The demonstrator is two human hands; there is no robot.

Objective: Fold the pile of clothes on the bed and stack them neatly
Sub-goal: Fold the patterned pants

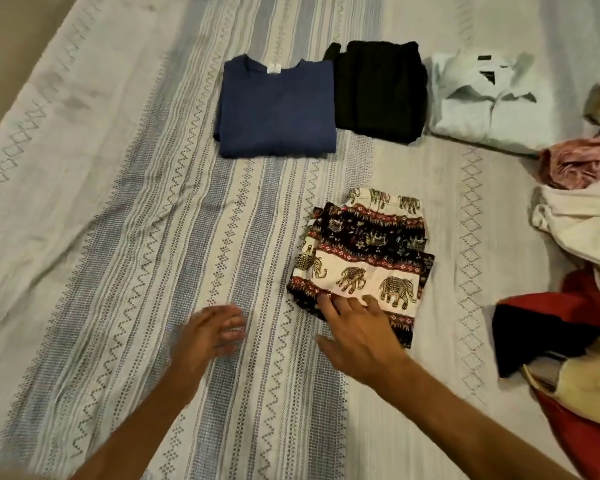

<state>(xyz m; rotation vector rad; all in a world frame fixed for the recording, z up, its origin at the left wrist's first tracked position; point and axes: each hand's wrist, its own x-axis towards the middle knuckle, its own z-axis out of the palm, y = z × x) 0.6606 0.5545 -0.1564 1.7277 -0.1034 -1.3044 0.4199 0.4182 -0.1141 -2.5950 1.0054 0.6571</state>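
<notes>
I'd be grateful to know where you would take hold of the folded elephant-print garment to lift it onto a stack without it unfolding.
Probably the two side edges of the elephant-print garment, one hand each, sliding fingers beneath. Its layers step towards the near edge, where the right hand rests, so lifting there alone could peel them open. The left hand is free over the bedspread.

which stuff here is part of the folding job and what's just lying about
Part of the job:
- elephant-print garment, folded, right hand resting on it
- blue top, black garment, pale shirt, all folded
- unfolded pile
- left hand, over the sheet

Just there:
- patterned bedsheet
</notes>
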